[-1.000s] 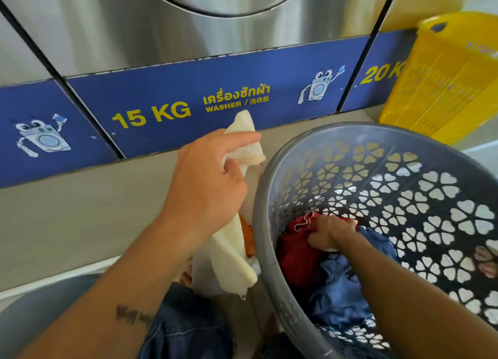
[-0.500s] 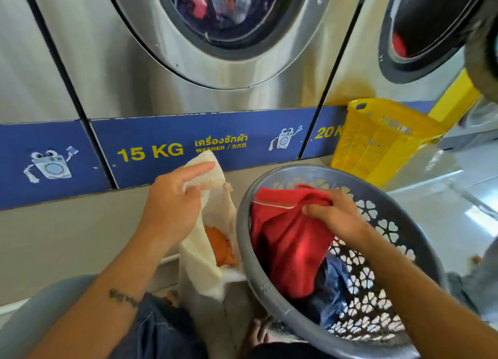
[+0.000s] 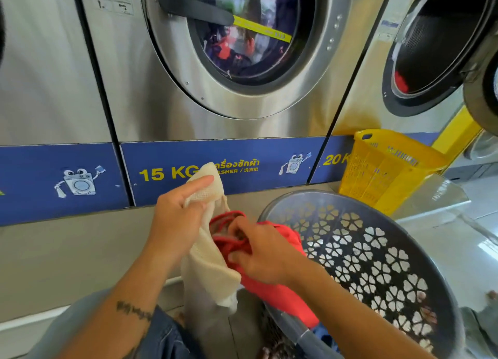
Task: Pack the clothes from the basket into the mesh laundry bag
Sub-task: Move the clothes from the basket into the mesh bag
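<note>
In the last half second the right hand [image 3: 261, 256] has carried the red garment [image 3: 280, 294] from the grey basket [image 3: 390, 251], lower right, to centre frame. Its fingers are curled round the cloth at the mouth of the mesh laundry bag [image 3: 207, 272], which the left hand [image 3: 175, 224] pinches up by its top edge. The garment's tail trails back over the basket, so it is only part packed; a blue scrap [image 3: 320, 334] below is probably more clothing.

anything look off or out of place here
Nothing damaged or spilled. The grey basket sits tilted, and the red garment hangs over its rim while the right hand grips it at the mouth of the mesh bag, which the left hand holds. A red item lies in the open washer drum, far right.
</note>
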A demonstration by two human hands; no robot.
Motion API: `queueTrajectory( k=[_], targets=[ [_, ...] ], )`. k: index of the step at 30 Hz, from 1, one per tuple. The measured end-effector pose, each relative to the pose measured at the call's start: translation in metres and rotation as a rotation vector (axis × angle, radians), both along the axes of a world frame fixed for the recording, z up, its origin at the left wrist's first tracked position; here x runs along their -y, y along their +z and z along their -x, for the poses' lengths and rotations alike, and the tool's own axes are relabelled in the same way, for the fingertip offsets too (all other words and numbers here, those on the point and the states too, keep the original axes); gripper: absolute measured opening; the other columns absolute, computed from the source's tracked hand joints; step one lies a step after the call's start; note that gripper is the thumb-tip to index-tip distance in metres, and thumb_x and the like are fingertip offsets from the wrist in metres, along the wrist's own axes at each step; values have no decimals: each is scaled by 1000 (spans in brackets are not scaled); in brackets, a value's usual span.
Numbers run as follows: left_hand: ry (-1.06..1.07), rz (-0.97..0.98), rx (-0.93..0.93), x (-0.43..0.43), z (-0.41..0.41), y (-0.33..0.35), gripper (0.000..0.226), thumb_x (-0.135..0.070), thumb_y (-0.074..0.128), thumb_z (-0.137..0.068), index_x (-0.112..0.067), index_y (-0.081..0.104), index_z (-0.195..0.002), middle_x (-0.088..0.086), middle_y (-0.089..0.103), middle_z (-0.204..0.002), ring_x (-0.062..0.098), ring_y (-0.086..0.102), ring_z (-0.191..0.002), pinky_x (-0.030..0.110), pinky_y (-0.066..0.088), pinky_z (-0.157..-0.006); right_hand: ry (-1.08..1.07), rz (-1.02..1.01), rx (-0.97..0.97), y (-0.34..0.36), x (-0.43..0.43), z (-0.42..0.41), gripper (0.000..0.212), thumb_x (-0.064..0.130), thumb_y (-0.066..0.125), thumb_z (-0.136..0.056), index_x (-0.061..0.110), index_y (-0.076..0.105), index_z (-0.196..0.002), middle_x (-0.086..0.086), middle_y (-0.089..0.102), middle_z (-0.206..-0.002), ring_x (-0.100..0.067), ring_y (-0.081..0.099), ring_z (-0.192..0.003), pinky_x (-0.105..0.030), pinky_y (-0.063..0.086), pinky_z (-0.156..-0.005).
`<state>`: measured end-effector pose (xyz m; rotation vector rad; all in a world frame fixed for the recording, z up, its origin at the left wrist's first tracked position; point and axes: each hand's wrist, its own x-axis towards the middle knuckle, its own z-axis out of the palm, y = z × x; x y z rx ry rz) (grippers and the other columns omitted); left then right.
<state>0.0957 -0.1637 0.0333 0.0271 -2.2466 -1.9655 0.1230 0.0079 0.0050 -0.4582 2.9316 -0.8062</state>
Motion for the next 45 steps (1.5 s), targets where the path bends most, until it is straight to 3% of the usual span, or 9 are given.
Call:
queueTrajectory(
  k=[6,9,12,19,25,30,36,41,45],
  targets=[
    [-47,57,38,2,-1,-5,55,2,48,-88,-40,69,-117,-22,56,-119,-24,52,-85,-2,39,-65,-125,287,85,-6,-20,6,61,5,65,-76,31,32,-121,9,72,-103,-13,68,-101,-37,54,-94],
    [-83,89,14,-1,-2,-3,56,3,46,-87,-39,69,-117,-20,58,-118,-22,56,-85,1,42,-67,-304,59,-47,-22,-39,7,76,35,73,-70,37,36,-136,8,52,-124,-23,49,-123,-40,41,-104],
    [-105,93,6,-5,-2,-3,56,1,47,-86,-40,69,-117,-17,59,-129,-3,59,-106,12,46,-80,-392,90,150,-35,-48,5,83,62,67,-68,45,35,-143,0,44,-138,-26,40,-130,-46,36,-111],
    [-152,121,-27,-9,-2,-1,58,1,47,-85,-42,69,-117,-16,64,-126,0,63,-94,12,44,-67,-367,83,-93,-39,-41,1,29,52,60,-75,32,56,-96,9,68,-84,-14,64,-80,-39,53,-75],
    [-224,154,-68,-11,-9,4,56,0,49,-85,-42,69,-116,-19,65,-121,-17,60,-86,1,42,-67,-349,111,-194,-18,-27,-10,20,42,66,-74,27,60,-85,8,67,-69,-11,63,-66,-39,54,-67],
    [-294,100,-102,-9,-17,15,53,1,52,-87,-41,70,-114,-32,61,-114,-22,52,-106,-3,37,-80,-424,283,-318,5,5,-13,31,31,75,-75,28,48,-90,12,62,-69,-9,59,-66,-27,45,-63],
    [-205,-11,-124,-1,-17,19,51,5,51,-89,-32,70,-118,-35,60,-108,-24,56,-94,-1,41,-71,-90,83,-104,-9,14,-5,34,29,67,-76,26,57,-109,7,72,-98,-18,66,-90,-34,52,-82],
    [-165,-5,-113,9,-12,14,51,4,51,-89,-35,70,-117,-33,58,-119,-25,51,-104,-4,38,-75,-291,268,-142,-8,-32,-13,72,45,74,-68,34,50,-135,14,56,-126,-5,50,-118,-24,41,-103],
    [-198,3,-122,6,-14,16,51,3,51,-88,-34,69,-119,-34,56,-117,-29,49,-99,-5,38,-72,-367,453,352,-25,-56,-23,99,59,82,-56,43,40,-144,10,51,-142,-10,53,-126,-39,40,-114]
  ],
)
